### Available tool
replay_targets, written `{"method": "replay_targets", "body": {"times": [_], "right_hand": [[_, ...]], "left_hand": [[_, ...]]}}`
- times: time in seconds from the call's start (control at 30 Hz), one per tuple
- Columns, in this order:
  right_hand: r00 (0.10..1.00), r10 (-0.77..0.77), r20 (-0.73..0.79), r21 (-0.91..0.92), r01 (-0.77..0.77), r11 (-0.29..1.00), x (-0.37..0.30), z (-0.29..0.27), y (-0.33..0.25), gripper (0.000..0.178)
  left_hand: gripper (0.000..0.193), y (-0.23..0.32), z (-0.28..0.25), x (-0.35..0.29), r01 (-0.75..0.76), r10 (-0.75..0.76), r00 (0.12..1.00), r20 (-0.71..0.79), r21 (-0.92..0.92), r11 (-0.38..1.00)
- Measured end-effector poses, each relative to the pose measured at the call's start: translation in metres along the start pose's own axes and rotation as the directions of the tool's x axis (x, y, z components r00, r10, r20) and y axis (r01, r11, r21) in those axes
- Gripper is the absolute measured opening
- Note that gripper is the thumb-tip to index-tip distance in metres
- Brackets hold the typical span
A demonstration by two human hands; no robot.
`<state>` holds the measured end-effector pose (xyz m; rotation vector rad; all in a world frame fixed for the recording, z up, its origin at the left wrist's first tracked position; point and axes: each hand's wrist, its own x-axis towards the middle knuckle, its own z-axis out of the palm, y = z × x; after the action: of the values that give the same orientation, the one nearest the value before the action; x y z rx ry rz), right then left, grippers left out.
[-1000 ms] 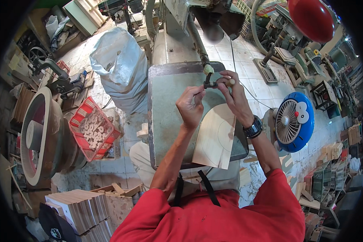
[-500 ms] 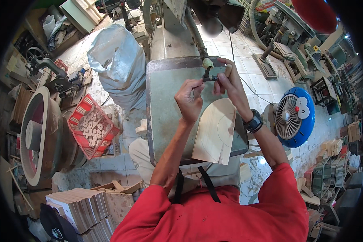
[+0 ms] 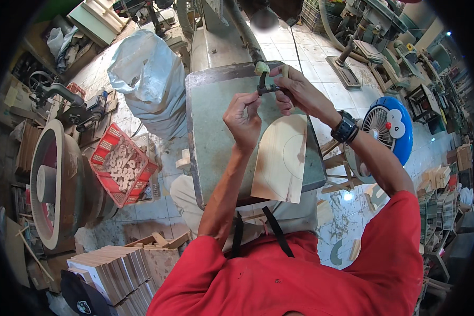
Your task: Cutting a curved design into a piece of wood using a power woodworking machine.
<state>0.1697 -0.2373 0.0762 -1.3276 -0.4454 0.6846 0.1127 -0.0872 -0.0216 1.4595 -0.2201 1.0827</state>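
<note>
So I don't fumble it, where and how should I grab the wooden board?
Probably by the near right corner of the board, coming from your own side: it lies flat on the table, but that corner appears to jut past the near edge, leaving room to pinch it from above and below.

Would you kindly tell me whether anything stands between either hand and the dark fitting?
Nothing visible does: the left hand is at one end of the dark fitting, the right hand at the other; the wooden board lies lower in the view.
</note>
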Motion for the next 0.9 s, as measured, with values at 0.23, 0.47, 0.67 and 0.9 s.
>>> {"method": "replay_targets", "body": {"times": [0.23,0.47,0.67,0.9], "right_hand": [[0.995,0.094,0.030,-0.009,-0.094,0.996,0.002,-0.003,-0.008,0.020],[0.988,0.149,0.039,-0.016,-0.149,0.989,0.002,0.000,-0.027,0.016],[0.995,-0.066,-0.079,-0.119,0.057,0.991,0.000,0.008,0.009,0.031],[0.857,-0.270,-0.440,-0.021,0.290,0.957,-0.018,0.027,0.016,0.047]], "left_hand": [[0.023,0.002,0.002,0.000,-0.016,0.016,1.000,-0.024,0.022,1.000],[0.022,0.005,0.001,0.004,-0.058,0.058,0.998,0.003,0.020,0.998],[0.021,0.001,-0.017,-0.001,0.002,-0.014,0.994,0.110,0.108,0.994],[0.031,0.001,-0.051,0.038,0.340,-0.318,0.856,0.407,0.019,0.940]]}}
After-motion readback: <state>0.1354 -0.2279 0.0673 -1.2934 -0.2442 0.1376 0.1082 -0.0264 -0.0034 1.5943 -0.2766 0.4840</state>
